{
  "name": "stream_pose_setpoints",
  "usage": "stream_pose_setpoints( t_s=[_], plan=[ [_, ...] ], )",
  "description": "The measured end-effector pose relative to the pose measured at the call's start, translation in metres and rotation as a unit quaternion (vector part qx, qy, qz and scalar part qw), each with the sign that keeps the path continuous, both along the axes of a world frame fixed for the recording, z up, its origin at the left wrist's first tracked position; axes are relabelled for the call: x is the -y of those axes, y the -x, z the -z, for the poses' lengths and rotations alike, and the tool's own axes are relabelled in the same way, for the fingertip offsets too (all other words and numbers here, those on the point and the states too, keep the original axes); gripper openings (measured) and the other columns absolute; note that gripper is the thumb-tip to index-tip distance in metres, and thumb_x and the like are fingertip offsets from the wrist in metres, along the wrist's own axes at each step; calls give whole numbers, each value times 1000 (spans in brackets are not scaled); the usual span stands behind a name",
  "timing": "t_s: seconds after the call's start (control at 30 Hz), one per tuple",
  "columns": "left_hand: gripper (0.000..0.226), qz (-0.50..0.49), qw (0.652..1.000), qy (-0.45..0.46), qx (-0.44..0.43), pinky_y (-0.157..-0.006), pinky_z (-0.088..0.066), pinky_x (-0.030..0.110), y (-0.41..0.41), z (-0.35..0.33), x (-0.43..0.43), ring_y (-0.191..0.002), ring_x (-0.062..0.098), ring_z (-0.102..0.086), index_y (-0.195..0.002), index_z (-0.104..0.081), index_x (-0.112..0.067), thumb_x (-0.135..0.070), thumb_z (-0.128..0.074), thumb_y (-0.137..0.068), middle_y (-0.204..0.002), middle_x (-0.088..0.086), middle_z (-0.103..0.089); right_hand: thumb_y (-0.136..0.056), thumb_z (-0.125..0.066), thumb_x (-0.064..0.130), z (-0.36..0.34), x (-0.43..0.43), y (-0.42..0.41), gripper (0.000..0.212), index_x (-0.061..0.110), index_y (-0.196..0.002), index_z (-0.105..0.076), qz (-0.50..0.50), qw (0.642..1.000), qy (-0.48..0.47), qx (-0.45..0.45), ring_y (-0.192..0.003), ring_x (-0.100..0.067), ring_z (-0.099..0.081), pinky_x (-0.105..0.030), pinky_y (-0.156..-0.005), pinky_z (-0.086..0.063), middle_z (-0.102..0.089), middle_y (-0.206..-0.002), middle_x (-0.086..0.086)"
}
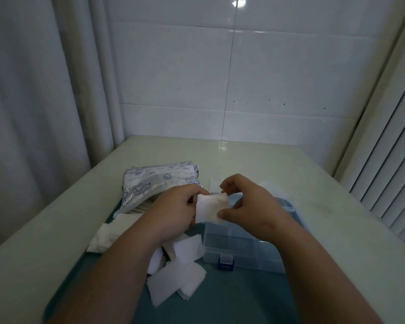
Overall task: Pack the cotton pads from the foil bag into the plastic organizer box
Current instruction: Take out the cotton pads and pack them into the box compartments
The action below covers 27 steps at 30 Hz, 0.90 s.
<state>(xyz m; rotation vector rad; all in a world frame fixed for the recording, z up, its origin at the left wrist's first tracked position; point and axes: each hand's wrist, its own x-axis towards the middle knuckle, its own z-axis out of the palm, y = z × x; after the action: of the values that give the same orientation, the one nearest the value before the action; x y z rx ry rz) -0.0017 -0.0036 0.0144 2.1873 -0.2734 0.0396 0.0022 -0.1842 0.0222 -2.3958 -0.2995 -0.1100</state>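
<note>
The cotton pad (211, 208) we hold looks almost weightless and soft. It is a thin sheet that would crease under any squeeze, so we judge a light pinch at the edges to be enough. It should not slip, since the surface looks matt and slightly fuzzy.

Our left hand (173, 211) pinches its left edge with curled fingers. Our right hand (248, 202) pinches the right edge, thumb at the lower corner and fingertips at the upper one.

The pad is held just above the far left part of the plastic organizer box (241, 244), which sits on the desk (267, 160) and seems open. The pad is white, roughly square, and bowed a little between the hands.

More loose pads (180, 274) lie scattered just left of the box. The foil bag (154, 185), silver with dark blue shell prints, lies to the box's far left.
</note>
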Motion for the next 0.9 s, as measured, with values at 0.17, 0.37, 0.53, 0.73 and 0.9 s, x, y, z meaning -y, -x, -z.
stream_pose_setpoints(
  t_s=[0.17, 0.37, 0.53, 0.73, 0.9],
  plan=[
    [30, -67, 994, 79, -20, -48, -38, 24, 2, -6, 4, -54, 21, -60, -93, -71, -22, -9, -44, -89, -76, 12, -70, -79, -76, 23, 1, 1, 0, 30, 38, -89, -52, -15, 1000, 10, 3, -79, -5, -58, -14, -67, -45, -59, -90, 14],
    [35, -67, 990, -105, 72, -66, -37, 32, 6, -1, 17, -78, 21, -52, -86, -57, -15, -33, -31, -100, -82, 1, -57, -75, -79, 23, -1, 1, 2, 32, 38, -87, -53, -31, 999, -7, -12, -79, -6, -60, -18, -70, -52, -60, -90, 15],
    [30, -131, 984, -87, 87, -55, -31, 33, 4, 13, 26, -64, 16, -48, -68, -44, -20, -25, -40, -98, -68, 1, -53, -78, -77, 35, -4, 0, 5, 39, 42, -102, -47, -48, 999, -2, -19, -81, -4, -58, -19, -68, -47, -56, -92, 20],
    [21, -103, 961, -222, 127, -69, -31, 29, 5, 14, 24, -101, 24, -53, -115, -46, -14, -14, -34, -98, -116, 6, -53, -82, -74, 32, -1, 3, 1, 29, 40, -98, -50, -22, 999, 31, -12, -82, -6, -57, -21, -74, -49, -56, -96, 13],
    [29, -124, 985, -83, 84, -53, -25, 34, 4, 14, 25, -67, 21, -45, -69, -39, -18, -20, -37, -99, -69, 1, -48, -80, -75, 31, 1, -1, 2, 33, 41, -99, -51, -37, 999, 40, -8, -83, -6, -58, -25, -79, -53, -58, -100, 15]
  ],
)
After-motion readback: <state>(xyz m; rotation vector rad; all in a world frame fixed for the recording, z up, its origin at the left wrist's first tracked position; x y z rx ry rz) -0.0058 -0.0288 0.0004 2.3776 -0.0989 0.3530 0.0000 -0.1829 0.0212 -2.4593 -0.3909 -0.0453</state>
